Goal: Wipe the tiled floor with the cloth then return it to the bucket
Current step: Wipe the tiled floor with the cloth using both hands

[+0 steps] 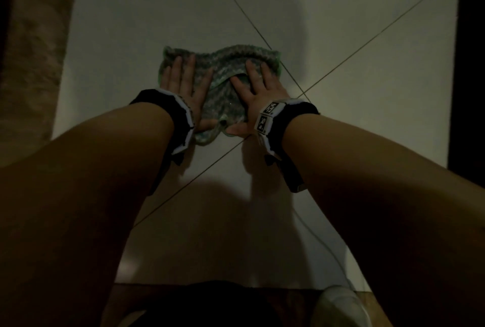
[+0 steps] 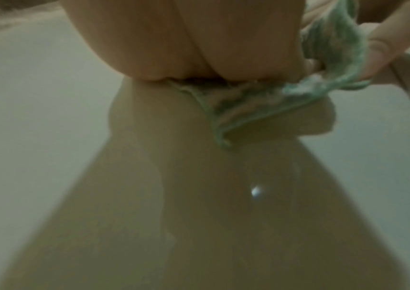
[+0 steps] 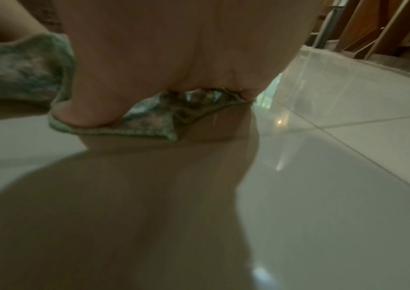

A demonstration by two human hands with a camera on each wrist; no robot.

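A green-grey knitted cloth (image 1: 223, 69) lies spread on the glossy pale tiled floor (image 1: 131, 25). Both my hands press flat on it with straight, spread fingers. My left hand (image 1: 183, 82) covers its left part, my right hand (image 1: 252, 85) its right part. In the left wrist view my palm (image 2: 186, 39) bears down on the cloth's edge (image 2: 248, 102), with the right hand's thumb (image 2: 385, 45) beside it. From the right wrist, the heel of my right hand (image 3: 174, 49) is seen pinning the cloth (image 3: 149, 121) to the floor. No bucket is in view.
Dark grout lines (image 1: 341, 56) cross just right of the cloth. A brown textured strip (image 1: 31, 51) runs along the left, a dark edge (image 1: 469, 64) along the right. Wooden furniture legs (image 3: 372, 25) stand beyond the tiles. A pale shoe (image 1: 341, 305) shows at the bottom.
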